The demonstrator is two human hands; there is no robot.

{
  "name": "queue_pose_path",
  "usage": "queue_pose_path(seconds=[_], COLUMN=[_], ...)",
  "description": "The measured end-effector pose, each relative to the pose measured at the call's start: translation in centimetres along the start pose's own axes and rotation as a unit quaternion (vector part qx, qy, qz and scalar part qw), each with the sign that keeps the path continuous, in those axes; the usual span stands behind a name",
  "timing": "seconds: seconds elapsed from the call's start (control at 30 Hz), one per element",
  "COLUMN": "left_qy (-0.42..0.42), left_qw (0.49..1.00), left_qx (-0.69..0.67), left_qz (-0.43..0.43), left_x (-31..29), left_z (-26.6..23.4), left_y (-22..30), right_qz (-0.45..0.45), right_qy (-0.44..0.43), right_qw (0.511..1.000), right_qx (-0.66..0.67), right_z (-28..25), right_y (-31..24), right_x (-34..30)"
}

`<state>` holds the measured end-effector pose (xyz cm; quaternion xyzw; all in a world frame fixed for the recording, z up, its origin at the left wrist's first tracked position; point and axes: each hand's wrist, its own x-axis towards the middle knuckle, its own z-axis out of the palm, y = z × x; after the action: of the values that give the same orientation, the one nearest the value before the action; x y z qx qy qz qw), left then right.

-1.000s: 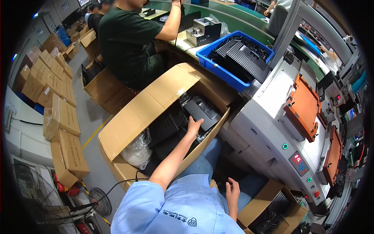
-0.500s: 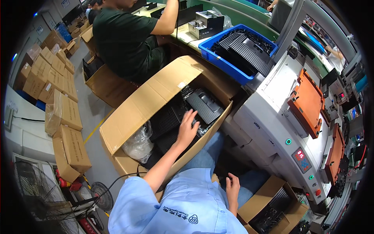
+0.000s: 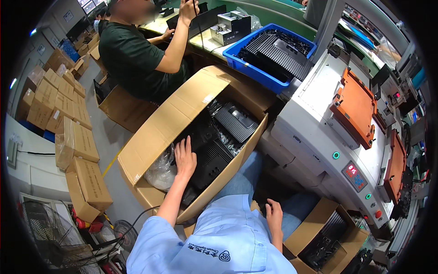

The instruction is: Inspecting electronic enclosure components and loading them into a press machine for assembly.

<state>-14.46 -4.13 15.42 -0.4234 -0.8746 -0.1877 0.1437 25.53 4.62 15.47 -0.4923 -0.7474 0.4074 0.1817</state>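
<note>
My left hand reaches into a large open cardboard box with its fingers stretched out. It lies beside a crumpled clear plastic bag, over black parts; whether it touches them I cannot tell. Black ribbed plastic housings fill the box, some loosely wrapped in clear film. My right hand rests near my thigh, fingers apart and slightly bent, holding nothing. To its right stands a smaller cardboard box with more black ribbed parts inside.
A blue bin of black parts stands beyond the large box. At right is a white machine with orange fixtures and lit buttons. A co-worker sits at the far bench. Stacked cartons and a fan are at left.
My left hand has moved left inside the box, from beside the ribbed housings toward the plastic bag. My right hand stays near my thigh. The co-worker's raised arm has shifted, and the view has turned slightly.
</note>
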Motion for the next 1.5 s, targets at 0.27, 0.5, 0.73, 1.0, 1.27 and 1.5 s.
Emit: queue_pose_path(seconds=[0.27,0.5,0.73,1.0,1.27,1.5], left_qy=[0.062,0.041,-0.007,-0.026,-0.111,-0.103], left_qw=[0.996,0.982,0.882,0.848,0.759,0.751], left_qx=[-0.023,-0.142,-0.342,-0.331,-0.495,-0.501], left_qz=[0.061,0.118,0.325,0.414,0.408,0.418], left_x=[2.7,0.8,1.5,1.4,0.7,0.9], left_z=[-2.6,-8.4,-6.8,-2.8,-1.0,-1.3], left_y=[-0.1,6.6,14.8,22.2,23.0,22.8], right_qz=[0.005,-0.050,0.106,0.335,0.317,0.399], right_qy=[0.014,0.090,0.339,0.445,0.194,0.197], right_qw=[1.000,0.995,0.934,0.811,0.883,0.871], right_qx=[-0.021,0.004,0.039,-0.179,-0.286,-0.208], right_z=[0.0,-4.8,-19.3,-24.3,-23.9,-24.0], right_y=[0.5,-1.1,-5.1,6.6,12.4,13.3], right_x=[-0.9,-0.6,-5.4,-15.7,-17.1,-18.2])
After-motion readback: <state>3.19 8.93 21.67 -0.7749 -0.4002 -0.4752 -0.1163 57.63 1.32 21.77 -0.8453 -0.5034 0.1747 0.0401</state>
